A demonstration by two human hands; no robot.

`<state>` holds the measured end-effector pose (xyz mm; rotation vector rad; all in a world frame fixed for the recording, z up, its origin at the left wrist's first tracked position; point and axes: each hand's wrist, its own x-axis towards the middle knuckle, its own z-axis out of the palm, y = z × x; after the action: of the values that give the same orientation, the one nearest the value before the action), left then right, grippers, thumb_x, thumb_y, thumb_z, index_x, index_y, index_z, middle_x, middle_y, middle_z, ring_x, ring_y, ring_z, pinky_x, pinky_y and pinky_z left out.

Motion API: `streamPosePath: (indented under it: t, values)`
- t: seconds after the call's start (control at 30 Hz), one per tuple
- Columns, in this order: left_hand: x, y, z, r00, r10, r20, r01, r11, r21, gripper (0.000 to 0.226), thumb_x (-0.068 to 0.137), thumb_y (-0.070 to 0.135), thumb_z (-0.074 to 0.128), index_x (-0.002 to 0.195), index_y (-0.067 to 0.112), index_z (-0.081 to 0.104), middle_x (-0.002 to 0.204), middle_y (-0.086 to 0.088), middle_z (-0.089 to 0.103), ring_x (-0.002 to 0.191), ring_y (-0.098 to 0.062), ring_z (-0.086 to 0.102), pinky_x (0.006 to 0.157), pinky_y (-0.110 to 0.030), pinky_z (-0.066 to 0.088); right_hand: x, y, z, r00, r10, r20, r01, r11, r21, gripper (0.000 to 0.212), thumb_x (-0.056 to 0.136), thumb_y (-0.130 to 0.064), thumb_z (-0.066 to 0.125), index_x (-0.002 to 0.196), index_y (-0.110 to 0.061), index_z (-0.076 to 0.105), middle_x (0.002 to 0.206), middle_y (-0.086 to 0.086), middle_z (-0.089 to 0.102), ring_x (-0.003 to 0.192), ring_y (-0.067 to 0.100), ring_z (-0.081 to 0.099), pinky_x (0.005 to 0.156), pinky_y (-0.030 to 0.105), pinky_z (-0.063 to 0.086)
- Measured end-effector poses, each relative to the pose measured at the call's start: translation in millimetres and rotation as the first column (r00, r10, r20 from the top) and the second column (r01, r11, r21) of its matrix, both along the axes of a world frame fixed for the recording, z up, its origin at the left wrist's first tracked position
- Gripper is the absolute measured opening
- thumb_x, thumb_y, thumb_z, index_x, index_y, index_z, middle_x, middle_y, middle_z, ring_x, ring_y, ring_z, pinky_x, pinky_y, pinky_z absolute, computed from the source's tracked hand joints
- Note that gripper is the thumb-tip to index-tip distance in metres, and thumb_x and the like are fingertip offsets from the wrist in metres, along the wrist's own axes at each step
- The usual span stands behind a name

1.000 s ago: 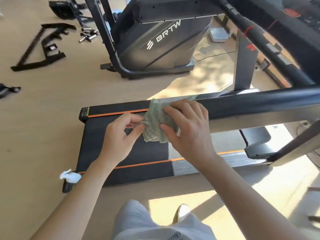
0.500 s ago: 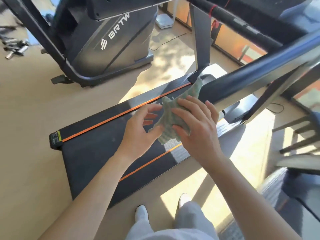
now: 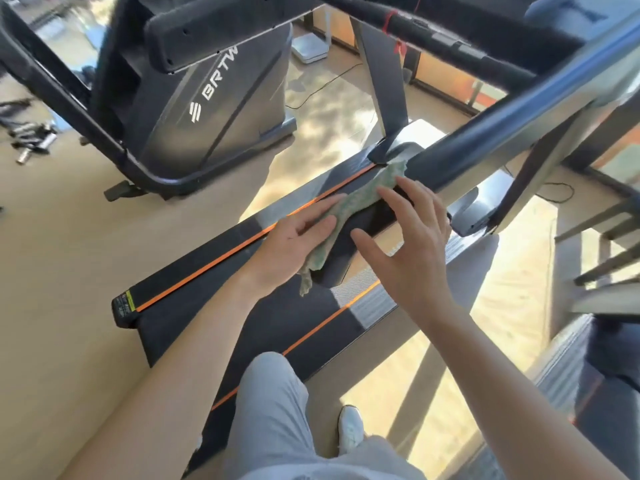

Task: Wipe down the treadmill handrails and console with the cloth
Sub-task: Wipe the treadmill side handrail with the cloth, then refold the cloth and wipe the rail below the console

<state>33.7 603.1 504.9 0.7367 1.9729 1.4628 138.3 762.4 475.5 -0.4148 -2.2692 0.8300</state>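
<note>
**Cloth on near handrail end, both hands open**

Nearest: grey trousers (image 3: 270, 410) and a white shoe (image 3: 350, 429) on the floor beside the treadmill deck (image 3: 214, 306).

Left hand (image 3: 294, 237): fingers straight, laid flat on the cloth (image 3: 360, 199). No curl round it.

Right hand (image 3: 412, 247): fingers spread apart, holding nothing, over the rail end. Fingertips just beside the cloth; contact unclear.

The green cloth is draped over the near end of the handrail (image 3: 519, 112), one corner hanging below the left hand. The handrail runs far-right from there.

Far left: dark exercise machine (image 3: 214, 109) marked BRTW. Far right: second handrail (image 3: 450, 39) with red tape.
</note>
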Motion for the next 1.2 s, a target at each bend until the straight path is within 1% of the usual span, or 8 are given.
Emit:
streamPosePath:
  t: [0.2,0.3,0.43,0.53,0.63,0.8,0.93,1.2]
  values:
    - [-32.4,30.0,16.9,0.969,-0.205,0.14,0.216,0.974,-0.064,0.04,0.108,0.026,0.049,0.147,0.034,0.053,0.141,0.011,0.062,0.132,-0.01,0.057,0.118,-0.039,0.038,-14.1,4.8,9.1,0.986,-0.144,0.083,0.156,0.974,-0.166,0.085,0.078,-0.064,0.063,0.147,-0.019,0.047,0.16,0.0,0.031,0.151,0.022,0.018,0.123,0.037,0.016]
    - [-45.5,46.1,12.9,0.941,-0.261,0.215,0.273,0.962,-0.027,0.042,0.108,0.024,0.049,0.15,0.032,0.05,0.144,0.013,0.059,0.133,-0.008,0.056,0.12,-0.039,0.037,-18.7,2.9,10.3,0.981,-0.173,0.088,0.192,0.929,-0.316,0.09,0.08,-0.059,0.068,0.155,-0.024,0.033,0.167,-0.005,0.013,0.155,0.014,0.008,0.125,0.044,0.018]
    - [-57.6,52.0,5.9,0.891,-0.363,0.271,0.363,0.93,0.053,0.045,0.108,0.02,0.046,0.151,0.033,0.047,0.147,0.017,0.056,0.136,-0.005,0.052,0.119,-0.033,0.037,-19.5,-6.4,10.1,0.982,-0.17,0.08,0.186,0.832,-0.523,0.095,0.088,-0.041,0.075,0.162,-0.029,0.015,0.168,-0.02,-0.002,0.151,-0.009,0.0,0.124,0.027,0.017]
    - [-69.8,44.4,1.8,0.835,-0.474,0.28,0.468,0.879,0.093,0.047,0.104,0.023,0.049,0.149,0.036,0.046,0.147,0.016,0.056,0.137,-0.006,0.052,0.116,-0.03,0.04,-20.6,-15.4,8.6,0.973,-0.218,0.075,0.219,0.773,-0.596,0.094,0.088,-0.042,0.073,0.161,-0.037,0.015,0.166,-0.028,0.001,0.149,-0.011,0.006,0.124,0.036,0.024]
    - [-79.3,39.8,2.3,0.796,-0.52,0.31,0.518,0.85,0.095,0.047,0.104,0.022,0.051,0.149,0.037,0.047,0.145,0.02,0.056,0.136,-0.003,0.052,0.113,-0.026,0.042,-21.4,-20.8,19.9,0.968,-0.229,0.1,0.237,0.716,-0.657,0.087,0.093,-0.029,0.073,0.161,-0.035,0.019,0.166,-0.025,0.007,0.148,-0.011,0.014,0.112,0.011,0.031]
    - [-95.7,46.2,9.9,0.743,-0.555,0.374,0.6,0.8,-0.006,0.048,0.106,0.023,0.055,0.152,0.036,0.046,0.139,0.02,0.061,0.131,-0.004,0.056,0.113,-0.028,0.042,-17.9,-29.2,35.0,0.963,-0.221,0.154,0.256,0.57,-0.781,0.086,0.09,-0.037,0.074,0.159,-0.042,0.023,0.165,-0.013,0.029,0.15,0.008,0.03,0.121,0.049,0.031]
    - [-108.3,66.8,11.5,0.716,-0.542,0.44,0.65,0.748,-0.137,0.055,0.095,0.05,0.063,0.148,0.045,0.048,0.132,0.011,0.066,0.123,-0.02,0.063,0.113,-0.041,0.042,-21.1,-37.1,55.8,0.953,-0.227,0.201,0.284,0.441,-0.852,0.08,0.094,-0.027,0.071,0.155,-0.049,0.024,0.159,-0.01,0.041,0.146,0.012,0.039,0.117,0.05,0.038]
    - [-119.6,129.8,32.2,0.674,-0.556,0.486,0.71,0.67,-0.218,0.041,0.104,0.04,0.056,0.143,0.03,0.056,0.128,0.009,0.07,0.12,-0.013,0.066,0.107,-0.036,0.051,-24.4,-46.0,78.3,0.93,-0.242,0.277,0.351,0.361,-0.864,0.076,0.1,-0.018,0.065,0.158,-0.043,0.023,0.147,-0.038,0.042,0.146,0.0,0.034,0.119,0.045,0.036]
